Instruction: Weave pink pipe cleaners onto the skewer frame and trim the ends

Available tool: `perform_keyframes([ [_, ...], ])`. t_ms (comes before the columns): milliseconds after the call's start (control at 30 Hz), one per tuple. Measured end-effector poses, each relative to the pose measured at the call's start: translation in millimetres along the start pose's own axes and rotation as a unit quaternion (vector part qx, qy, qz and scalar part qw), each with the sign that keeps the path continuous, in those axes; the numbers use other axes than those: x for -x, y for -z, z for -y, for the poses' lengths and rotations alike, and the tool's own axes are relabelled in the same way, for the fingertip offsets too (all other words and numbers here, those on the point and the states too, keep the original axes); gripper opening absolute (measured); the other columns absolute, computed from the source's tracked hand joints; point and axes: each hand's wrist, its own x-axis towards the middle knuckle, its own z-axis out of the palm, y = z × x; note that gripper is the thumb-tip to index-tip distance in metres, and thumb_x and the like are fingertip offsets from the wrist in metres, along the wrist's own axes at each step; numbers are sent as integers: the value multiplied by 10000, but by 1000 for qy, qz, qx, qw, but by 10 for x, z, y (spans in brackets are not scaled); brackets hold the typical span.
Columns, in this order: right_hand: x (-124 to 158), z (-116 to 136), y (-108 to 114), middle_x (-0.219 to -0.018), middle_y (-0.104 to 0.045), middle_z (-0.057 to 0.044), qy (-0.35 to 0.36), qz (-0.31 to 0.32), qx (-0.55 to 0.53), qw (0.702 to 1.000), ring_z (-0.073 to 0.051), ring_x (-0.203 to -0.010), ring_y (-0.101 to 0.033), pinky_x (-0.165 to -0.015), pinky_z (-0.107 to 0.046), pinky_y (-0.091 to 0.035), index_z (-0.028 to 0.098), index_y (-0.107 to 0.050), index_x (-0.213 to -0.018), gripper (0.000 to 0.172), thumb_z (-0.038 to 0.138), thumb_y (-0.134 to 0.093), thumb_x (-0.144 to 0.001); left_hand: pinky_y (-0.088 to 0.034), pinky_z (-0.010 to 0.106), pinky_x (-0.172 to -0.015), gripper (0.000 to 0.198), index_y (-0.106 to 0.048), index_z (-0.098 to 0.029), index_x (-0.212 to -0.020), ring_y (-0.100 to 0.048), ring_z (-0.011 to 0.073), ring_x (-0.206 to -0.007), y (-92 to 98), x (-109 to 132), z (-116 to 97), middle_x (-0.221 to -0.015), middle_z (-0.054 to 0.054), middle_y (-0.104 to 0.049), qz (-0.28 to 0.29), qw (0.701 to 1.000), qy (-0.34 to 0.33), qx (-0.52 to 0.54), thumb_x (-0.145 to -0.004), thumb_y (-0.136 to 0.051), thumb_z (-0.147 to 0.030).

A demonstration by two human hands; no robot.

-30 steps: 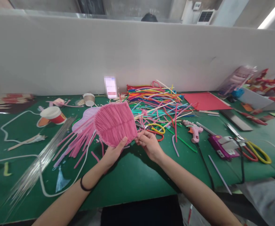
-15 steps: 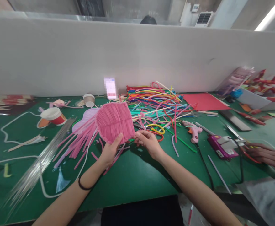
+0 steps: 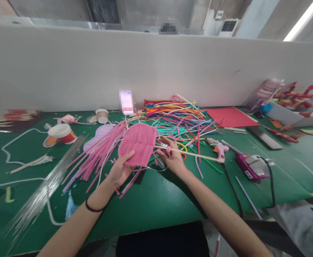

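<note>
My left hand grips the lower edge of a pink leaf-shaped piece made of pipe cleaners, holding it up over the green table. My right hand is closed in a pinch on a thin pale stick that runs to the right, beside the pink piece. Loose pink pipe cleaners fan out to the left under the piece. A heap of pipe cleaners in many colours lies just behind both hands.
A pink glue gun and a purple tool with a black cable lie to the right. Red paper sits at the back right. A paper cup, white cord and clear rods lie left. A white partition stands behind.
The pink piece has tilted and dropped lower. My right hand has taken hold of a thin pale stick. Another person's hand and the yellow-handled scissors at the right are gone from view.
</note>
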Motion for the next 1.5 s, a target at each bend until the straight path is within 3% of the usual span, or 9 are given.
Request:
perform_keyframes([
  [167,-32,17,-3,-927,-713,-45,-88,25,-168,981,-192,-842,-660,-751,-326,-503,251,-636,-1094,350,464,-654,-817,-570,386,-851,185,-732,-133,-904,-707,291,-920,85,-19,27,-911,112,-758,34,999,16,-38,-723,-724,-171],
  [300,-105,102,168,-812,-717,-23,-176,25,-297,938,-142,-680,-635,-583,-245,-466,243,-658,-1092,446,593,-576,-828,-563,429,-838,155,-743,-137,-844,-709,338,-892,255,-52,-52,-816,119,-754,57,995,49,-68,-701,-725,-195],
  [433,-125,143,285,-694,-678,-30,-259,129,-373,882,-124,-550,-585,-452,-221,-411,179,-695,-958,591,714,-504,-797,-570,409,-739,178,-748,-150,-855,-715,317,-762,355,-90,-108,-763,116,-745,74,984,90,-134,-693,-741,-223],
  [533,-78,133,245,-590,-625,5,-254,177,-331,892,-108,-486,-553,-411,-202,-377,176,-667,-828,431,602,-646,-769,-572,353,-712,255,-740,-170,-929,-716,278,-778,289,-124,-114,-846,109,-756,48,989,48,-134,-744,-732,-344],
  [700,-16,90,103,-645,-665,8,-233,130,-316,911,-85,-484,-546,-429,-191,-388,179,-624,-826,349,492,-741,-726,-575,397,-801,581,-702,-182,-1057,-695,305,-962,159,-199,-138,-961,119,-752,38,999,11,-10,-817,-511,-676],
  [1033,-30,47,68,-549,-624,29,-200,128,-305,922,-89,-459,-491,-467,-216,-363,199,-571,-727,383,568,-652,-790,-497,513,-962,597,-614,-220,-1224,-601,323,-1167,39,-136,-50,-1263,116,-650,130,980,110,102,-839,-493,-660],
  [1200,17,64,-3,-497,-559,41,-139,191,-172,956,-113,-459,-477,-507,-241,-354,206,-612,-751,421,607,-537,-855,-488,519,-978,422,-576,-233,-1283,-607,316,-1166,50,-96,5,-1241,112,-665,116,978,120,124,-897,-495,-382],
  [1333,16,60,-1,-686,-664,-18,-16,150,42,988,-184,-653,-586,-660,-299,-410,222,-691,-888,382,517,-452,-932,-449,574,-1009,498,-514,-198,-1356,-547,349,-1233,60,-66,36,-1303,153,-617,120,972,129,158,-880,-461,-335],
  [1500,-50,-25,254,-1076,-659,-116,68,70,357,929,-306,-1082,-496,-936,-430,-348,187,-635,-1133,334,384,-516,-890,-452,615,-989,499,-485,-194,-1382,-505,379,-1266,85,-78,-46,-1377,171,-550,89,972,79,202,-903,-412,-314],
])
